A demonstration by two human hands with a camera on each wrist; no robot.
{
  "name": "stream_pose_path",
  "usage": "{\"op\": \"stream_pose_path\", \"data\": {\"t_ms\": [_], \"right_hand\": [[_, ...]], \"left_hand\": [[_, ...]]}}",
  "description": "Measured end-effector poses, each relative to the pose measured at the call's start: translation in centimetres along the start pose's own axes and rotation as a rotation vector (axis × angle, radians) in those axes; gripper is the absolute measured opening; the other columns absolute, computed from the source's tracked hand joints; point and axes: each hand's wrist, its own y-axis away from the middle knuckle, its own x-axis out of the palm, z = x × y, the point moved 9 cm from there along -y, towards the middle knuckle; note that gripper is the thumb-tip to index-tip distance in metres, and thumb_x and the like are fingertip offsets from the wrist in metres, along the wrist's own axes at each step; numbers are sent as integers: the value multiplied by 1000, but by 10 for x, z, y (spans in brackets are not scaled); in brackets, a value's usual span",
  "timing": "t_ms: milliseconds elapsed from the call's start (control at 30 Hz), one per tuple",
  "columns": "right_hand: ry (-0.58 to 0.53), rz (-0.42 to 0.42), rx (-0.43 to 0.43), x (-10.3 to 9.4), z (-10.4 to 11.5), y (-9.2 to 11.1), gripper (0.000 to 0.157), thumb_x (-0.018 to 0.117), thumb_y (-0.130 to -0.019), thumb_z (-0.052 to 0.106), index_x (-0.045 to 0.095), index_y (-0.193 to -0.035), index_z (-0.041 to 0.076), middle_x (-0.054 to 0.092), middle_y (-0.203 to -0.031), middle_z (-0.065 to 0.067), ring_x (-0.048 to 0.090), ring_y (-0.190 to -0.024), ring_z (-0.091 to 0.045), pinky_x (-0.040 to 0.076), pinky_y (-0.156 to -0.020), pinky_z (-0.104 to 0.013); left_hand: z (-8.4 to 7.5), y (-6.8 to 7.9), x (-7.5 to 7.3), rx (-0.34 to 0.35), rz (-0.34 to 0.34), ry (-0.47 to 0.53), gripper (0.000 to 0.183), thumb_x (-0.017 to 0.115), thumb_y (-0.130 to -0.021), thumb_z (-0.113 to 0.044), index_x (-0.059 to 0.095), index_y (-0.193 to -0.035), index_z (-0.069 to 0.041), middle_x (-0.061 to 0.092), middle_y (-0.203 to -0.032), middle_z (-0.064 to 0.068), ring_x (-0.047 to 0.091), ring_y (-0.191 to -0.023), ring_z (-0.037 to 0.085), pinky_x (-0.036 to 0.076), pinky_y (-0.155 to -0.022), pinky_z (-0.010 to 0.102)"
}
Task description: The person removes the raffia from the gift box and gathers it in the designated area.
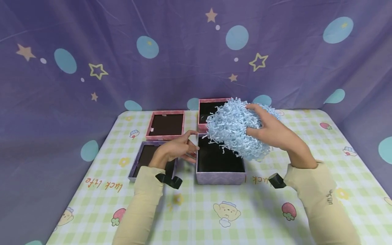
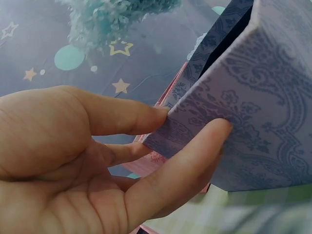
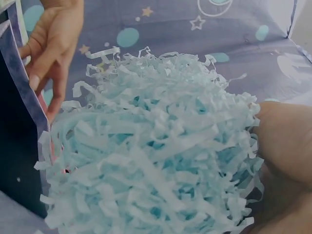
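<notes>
A large clump of light blue shredded paper (image 1: 235, 127) is gripped from above by my right hand (image 1: 271, 131), whose thumb and fingers spread around it. The clump hangs over the back right part of an uncovered purple box (image 1: 220, 178) with a black inside. At that box's back left corner, my left hand (image 1: 179, 148) holds on with thumb and fingers. The left wrist view shows fingertips against the patterned outer wall (image 2: 253, 117). In the right wrist view, paper shreds (image 3: 156, 146) fill the middle and hide most of my right fingers.
Behind the purple box stands a pink box (image 1: 202, 128), partly covered by the paper. A pink lid (image 1: 165, 137) and a purple lid (image 1: 133, 170) lie inside-up at the left, the purple one partly beneath my left arm. A checked cloth (image 1: 226, 231) covers the table.
</notes>
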Motion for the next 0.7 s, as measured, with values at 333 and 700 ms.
{"op": "stream_pose_path", "data": {"t_ms": [333, 700], "right_hand": [[-8, -5, 39, -23, -28, 17, 72, 57, -95, 17, 13, -152, 16, 10, -159, -14, 10, -146, -36, 24, -107, -66], [-42, -31, 25, -51, -65, 40, 72, 56, -94, 9, 15, -152, 14, 9, -159, -11, 5, -146, -34, 17, -107, -65]], "left_hand": [[0, 0, 0, -5, 6, 8, 63, 50, -93, 4, 19, -145, -16, 50, -105, 19, 57, -87, 29, 54, -84, 51], [0, 1, 0, -9, 7, 6, 63, 50, -93, 4, 20, -145, -17, 50, -106, 20, 57, -89, 31, 53, -86, 53]]}}
